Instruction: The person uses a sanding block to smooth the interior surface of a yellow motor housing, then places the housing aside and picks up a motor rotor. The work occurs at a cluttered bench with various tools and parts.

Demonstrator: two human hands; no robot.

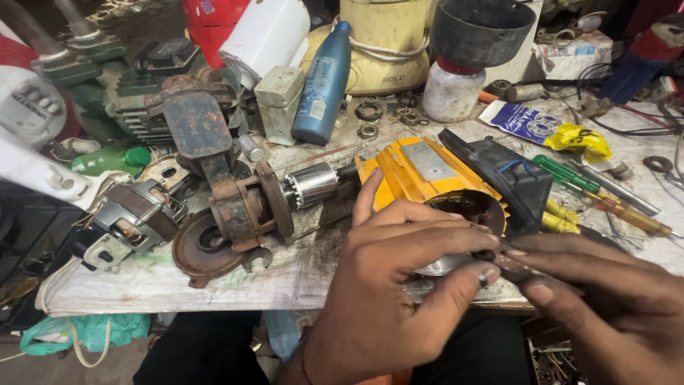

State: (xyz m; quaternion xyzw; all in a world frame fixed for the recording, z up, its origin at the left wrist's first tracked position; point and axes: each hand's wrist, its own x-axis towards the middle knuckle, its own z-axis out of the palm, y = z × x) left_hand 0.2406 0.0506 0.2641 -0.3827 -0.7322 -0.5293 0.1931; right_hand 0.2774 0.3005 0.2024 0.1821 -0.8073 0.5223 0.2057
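Observation:
A yellow ribbed motor housing (413, 175) lies on the cluttered workbench with its open round end toward me. My left hand (388, 292) rests at that opening, thumb and fingers pinching a small dark part (491, 258) at its rim. My right hand (613, 306) comes in from the right, its fingertips meeting the left hand's on the same small part. A black plastic cover (502, 175) with blue wire leans against the housing's right side. A rusty rotor assembly (246, 203) with a shiny commutator lies to the left.
A blue bottle (324, 75), a grey switch box (278, 100), a cream appliance base (385, 50) and a white jar (450, 93) stand behind. Green and yellow-handled screwdrivers (598, 192) lie to the right. Another motor stator (132, 221) sits at the left near the bench edge.

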